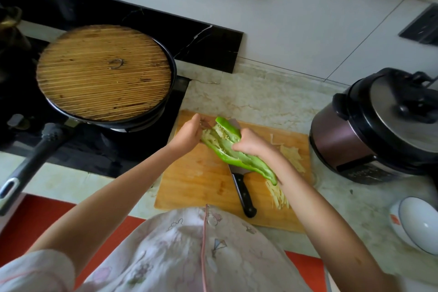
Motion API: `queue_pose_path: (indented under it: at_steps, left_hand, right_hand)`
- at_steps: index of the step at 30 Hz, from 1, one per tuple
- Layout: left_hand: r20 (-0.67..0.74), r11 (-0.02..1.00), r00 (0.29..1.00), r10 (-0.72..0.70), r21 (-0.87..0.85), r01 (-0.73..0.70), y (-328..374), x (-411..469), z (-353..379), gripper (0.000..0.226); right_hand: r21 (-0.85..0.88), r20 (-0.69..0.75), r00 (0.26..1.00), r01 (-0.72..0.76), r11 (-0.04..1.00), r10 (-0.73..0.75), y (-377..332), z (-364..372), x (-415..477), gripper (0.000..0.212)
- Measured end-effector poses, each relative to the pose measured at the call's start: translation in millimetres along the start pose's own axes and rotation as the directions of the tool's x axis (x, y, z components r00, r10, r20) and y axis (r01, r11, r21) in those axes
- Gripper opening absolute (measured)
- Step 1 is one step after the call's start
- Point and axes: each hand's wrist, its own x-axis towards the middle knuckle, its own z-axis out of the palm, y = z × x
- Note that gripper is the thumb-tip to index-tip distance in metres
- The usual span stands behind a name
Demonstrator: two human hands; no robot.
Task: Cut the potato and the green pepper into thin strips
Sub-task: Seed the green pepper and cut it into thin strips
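Green pepper (245,161) split open, right hand (253,146) gripping it, left hand (188,135) pinching its top end

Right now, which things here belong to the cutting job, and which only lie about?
For the job: green pepper, held by left hand and right hand; potato strips; knife; cutting board.
Lying about: covered pan; pressure cooker; white bowl.

Green pepper (248,161) split open, seeds exposed, raised above cutting board (196,180); potato strips (292,156) along its right side.
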Motion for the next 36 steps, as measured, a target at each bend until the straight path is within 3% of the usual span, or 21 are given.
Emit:
queue_pose_path:
  at_steps: [3,7,10,16,21,25,29,33,36]
  left_hand:
    - [0.059,0.997,0.997,-0.043,-0.059,0.046,0.3,-4.4,9.1,0.022]
    - [-0.014,0.896,0.957,-0.290,-0.356,0.266,3.4,1.1,18.3,0.034]
    - [-0.041,0.888,0.947,-0.318,-0.362,0.282,1.1,8.3,14.5,0.033]
    - [0.031,0.985,0.991,-0.129,-0.109,0.132,0.8,7.5,4.6,0.030]
    - [0.032,0.990,0.999,-0.007,0.142,0.003,13.4,9.2,13.2,0.061]
    - [0.026,0.983,1.000,-0.005,0.182,0.000,21.4,12.6,14.2,0.055]
    - [-0.013,0.970,0.996,0.089,0.230,-0.084,20.6,8.1,14.0,0.050]
    - [-0.146,0.953,0.950,0.275,0.176,-0.248,20.6,-1.0,15.2,0.047]
    - [-0.148,0.873,0.878,0.455,0.266,-0.408,16.3,-1.6,16.1,0.035]
  right_hand:
    - [-0.033,-0.025,1.000,-0.019,0.999,0.018,0.1,2.4,0.9,0.015]
    - [-0.084,-0.043,0.999,-0.026,0.996,0.022,-2.7,6.8,2.0,0.013]
    - [-0.115,-0.066,0.998,-0.021,0.993,0.014,-6.6,6.0,4.4,0.005]
    - [-0.064,-0.079,0.997,-0.022,0.998,0.016,-1.4,-0.9,8.2,0.014]
    - [-0.022,0.010,1.000,-0.002,1.000,0.002,-2.7,-3.4,4.4,0.012]
    - [0.039,0.046,0.999,-0.011,0.999,0.009,-2.3,-3.4,1.2,0.014]
    - [0.085,0.061,0.998,-0.001,0.996,-0.005,-2.9,-8.7,-1.0,0.015]
    - [0.155,0.069,0.998,-0.001,0.988,-0.009,4.2,-13.0,0.3,0.027]
    - [0.231,0.084,0.996,0.014,0.973,-0.034,8.3,-13.6,1.1,0.030]
